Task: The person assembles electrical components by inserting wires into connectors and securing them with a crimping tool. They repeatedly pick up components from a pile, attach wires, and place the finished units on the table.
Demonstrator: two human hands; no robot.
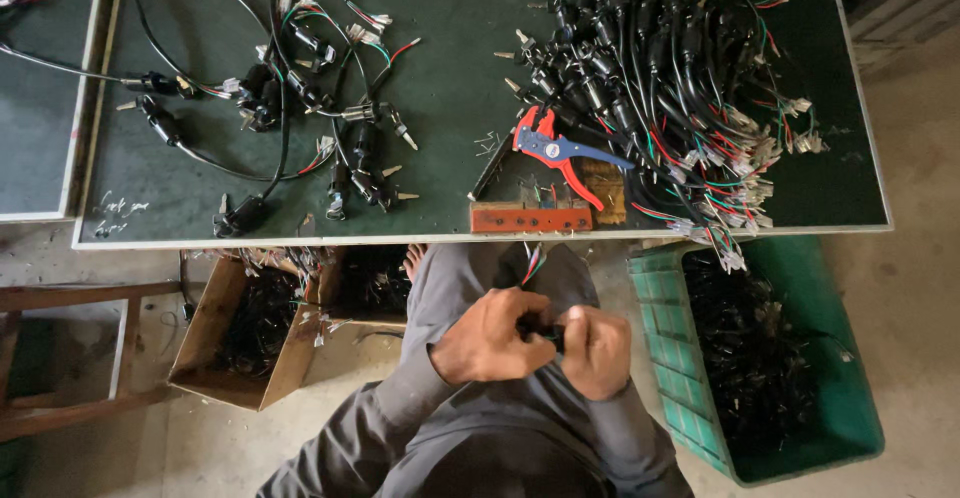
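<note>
- Holding a small black plug [548, 336] low over the lap, the left hand [492, 336] and the right hand [597, 351] meet at about 6 o'clock in the view; the fingers of both are curled tight around it.
- From the top of the plug a short bundle of red, green and white wires [531, 263] runs up toward 12 o'clock, ending just under the table [450, 88] edge.
- Judging by the grip, the step in hand looks like fitting or twisting something at the plug's end (the fingers hide the joint, so I cannot tell which).
- The next move calls for steady pressure from both hands and a clear look at the wire ends.
- On the table at 12 o'clock lies a red and blue wire stripper [556, 150], just above an orange block [531, 219].
- At 1 o'clock sits a big heap of black cables [660, 68]; at 11 o'clock a looser spread of cables [300, 98].
- A green crate [690, 398] stands at 3 o'clock, a cardboard box [215, 358] at 9 o'clock, both holding dark cable pieces.
</note>
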